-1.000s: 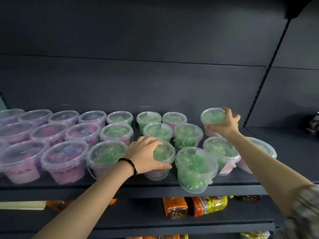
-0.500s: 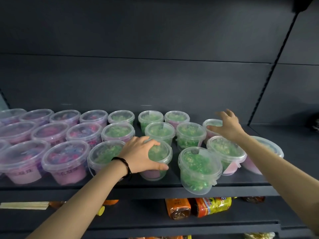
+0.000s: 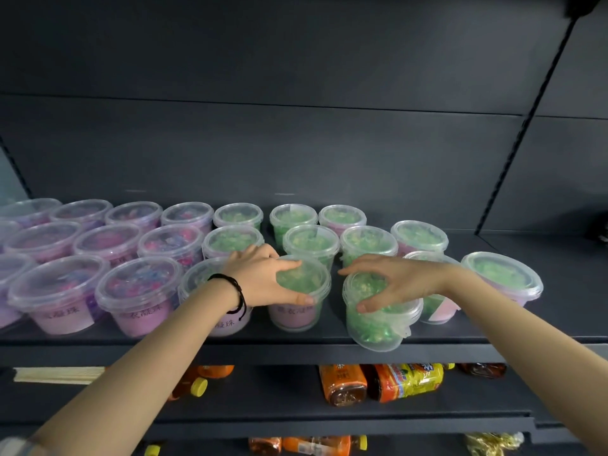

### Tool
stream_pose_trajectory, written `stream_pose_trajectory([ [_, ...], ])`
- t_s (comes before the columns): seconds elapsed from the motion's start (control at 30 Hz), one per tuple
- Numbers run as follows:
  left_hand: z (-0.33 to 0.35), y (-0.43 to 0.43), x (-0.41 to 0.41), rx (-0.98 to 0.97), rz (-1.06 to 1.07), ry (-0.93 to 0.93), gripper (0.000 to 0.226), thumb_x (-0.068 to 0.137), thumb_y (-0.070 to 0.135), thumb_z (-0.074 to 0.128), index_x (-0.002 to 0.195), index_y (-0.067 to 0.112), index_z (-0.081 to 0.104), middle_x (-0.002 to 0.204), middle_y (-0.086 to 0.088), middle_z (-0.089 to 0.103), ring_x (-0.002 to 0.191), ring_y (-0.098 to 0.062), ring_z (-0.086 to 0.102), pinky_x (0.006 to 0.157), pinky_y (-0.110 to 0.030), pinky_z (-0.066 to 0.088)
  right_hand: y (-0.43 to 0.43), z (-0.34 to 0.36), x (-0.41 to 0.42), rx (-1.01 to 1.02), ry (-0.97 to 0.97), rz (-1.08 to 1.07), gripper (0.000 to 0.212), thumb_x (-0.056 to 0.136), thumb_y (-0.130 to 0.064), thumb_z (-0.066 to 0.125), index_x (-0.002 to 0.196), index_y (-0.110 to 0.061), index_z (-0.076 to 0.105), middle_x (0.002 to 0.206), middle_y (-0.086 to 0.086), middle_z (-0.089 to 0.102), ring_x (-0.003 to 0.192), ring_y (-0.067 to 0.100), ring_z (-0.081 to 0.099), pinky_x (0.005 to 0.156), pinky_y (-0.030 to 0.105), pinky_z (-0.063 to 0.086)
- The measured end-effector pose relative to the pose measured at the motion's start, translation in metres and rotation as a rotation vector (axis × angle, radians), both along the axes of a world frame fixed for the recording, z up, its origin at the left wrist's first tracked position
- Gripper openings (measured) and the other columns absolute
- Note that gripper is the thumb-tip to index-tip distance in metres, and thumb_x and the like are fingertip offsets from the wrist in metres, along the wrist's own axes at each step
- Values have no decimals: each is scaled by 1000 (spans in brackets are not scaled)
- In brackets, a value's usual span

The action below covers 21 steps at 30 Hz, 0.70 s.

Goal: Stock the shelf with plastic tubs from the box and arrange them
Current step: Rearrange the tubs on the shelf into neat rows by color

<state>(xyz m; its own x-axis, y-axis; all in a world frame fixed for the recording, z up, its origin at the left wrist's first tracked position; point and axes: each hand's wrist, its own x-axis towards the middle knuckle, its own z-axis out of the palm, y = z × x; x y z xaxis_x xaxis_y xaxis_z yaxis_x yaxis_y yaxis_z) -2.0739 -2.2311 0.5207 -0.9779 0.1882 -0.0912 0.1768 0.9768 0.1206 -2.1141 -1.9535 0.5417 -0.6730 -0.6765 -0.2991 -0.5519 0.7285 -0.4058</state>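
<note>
Rows of purple tubs (image 3: pixel 59 291) fill the left of the dark shelf (image 3: pixel 98 352), green tubs (image 3: pixel 311 241) the middle and right. My left grip (image 3: pixel 263 278) is clenched over the lid of a front-row pink-labelled tub (image 3: pixel 292 315), thumb on its near rim. My right grip (image 3: pixel 394 281) grasps from above the all-green tub (image 3: pixel 375 330) just beside it, at the shelf's front edge. Orange bottles (image 3: pixel 342 385) lie on the shelf below.
</note>
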Motion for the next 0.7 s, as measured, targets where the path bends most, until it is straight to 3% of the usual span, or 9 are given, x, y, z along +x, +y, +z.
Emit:
stream_pose_trajectory([
  [0.1,-4,2,2,25,-4,23,108,43,104,24,138,55,33,123,11,36,123,-16,32,103,-37,23,-12,5,-7,-90,57,-48,68,77,-67,62,137,-42,43,145,-22,36,130,-3,32,103,16,27],
  [0.23,-8,2,6,82,2,74,107,40,104,25,134,54,37,114,13,35,116,-12,33,105,-36,20,-49,16,-44,-235,237,-135,56,80,-55,67,130,-36,52,135,-10,49,125,13,46,105,32,38],
  [0.33,-9,2,8,93,-3,89,106,40,102,24,135,56,37,112,15,34,114,-9,31,108,-36,18,-82,22,-73,-107,251,-71,67,78,-46,74,137,-35,45,142,-7,42,131,14,39,108,31,33],
  [0.43,-9,-1,5,114,-22,57,101,44,101,26,134,58,35,112,16,33,114,-8,29,107,-37,18,-104,23,-95,124,173,-44,81,71,-53,76,142,-45,37,153,-10,28,141,14,26,114,37,27],
  [0.53,-6,-10,-1,129,-37,13,99,44,101,25,135,62,32,114,19,33,117,-8,28,102,-35,18,-114,26,-103,195,26,-96,88,60,-66,76,137,-55,36,156,-12,23,142,19,27,111,45,35],
  [0.63,-8,-13,-7,113,-64,55,105,45,104,27,140,59,21,103,17,35,109,-12,34,94,-36,26,-128,25,-101,254,120,-137,90,56,-82,63,136,-49,37,148,-6,32,114,22,52,87,39,53],
  [0.7,-11,-12,-8,93,-62,118,109,45,104,27,139,48,26,92,14,34,95,-14,36,85,-36,29,-141,21,-97,329,241,-170,96,58,-91,48,137,-38,35,143,-1,40,90,20,54,73,33,46],
])
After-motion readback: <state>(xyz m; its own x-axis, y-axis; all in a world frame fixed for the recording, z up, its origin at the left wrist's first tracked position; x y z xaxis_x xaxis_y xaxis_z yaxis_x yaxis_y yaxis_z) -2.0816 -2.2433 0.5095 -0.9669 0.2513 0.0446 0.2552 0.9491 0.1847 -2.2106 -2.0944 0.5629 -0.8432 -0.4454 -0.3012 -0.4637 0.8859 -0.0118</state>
